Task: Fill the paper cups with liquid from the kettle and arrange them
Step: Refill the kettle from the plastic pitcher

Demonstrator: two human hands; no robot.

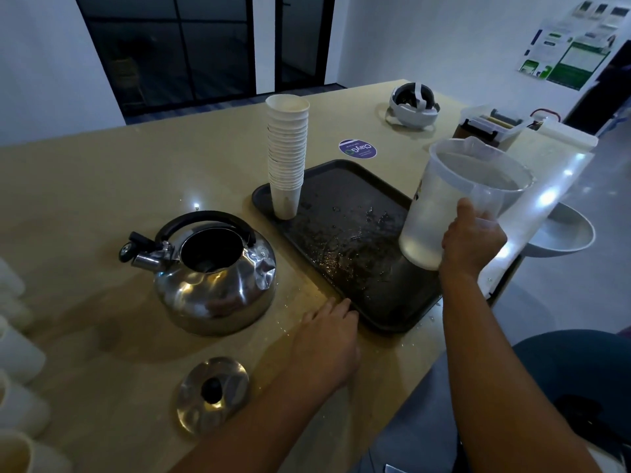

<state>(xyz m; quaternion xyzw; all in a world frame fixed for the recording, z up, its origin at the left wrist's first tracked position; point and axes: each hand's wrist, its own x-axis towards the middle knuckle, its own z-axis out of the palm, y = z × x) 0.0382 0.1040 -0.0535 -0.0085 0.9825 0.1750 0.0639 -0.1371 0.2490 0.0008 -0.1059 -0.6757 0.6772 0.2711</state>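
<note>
Translucent plastic jug being gripped by right hand over wet tray; left hand fingers lying flat, holding nothing, on bench (kettle lidless).

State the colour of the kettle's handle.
Black; the kettle handle arches over the open steel kettle, clearest in the head view.

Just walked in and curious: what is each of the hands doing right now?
Left hand: open, flat on the table beside the tray, holding nothing.
Right hand: closed on the plastic jug.
</note>
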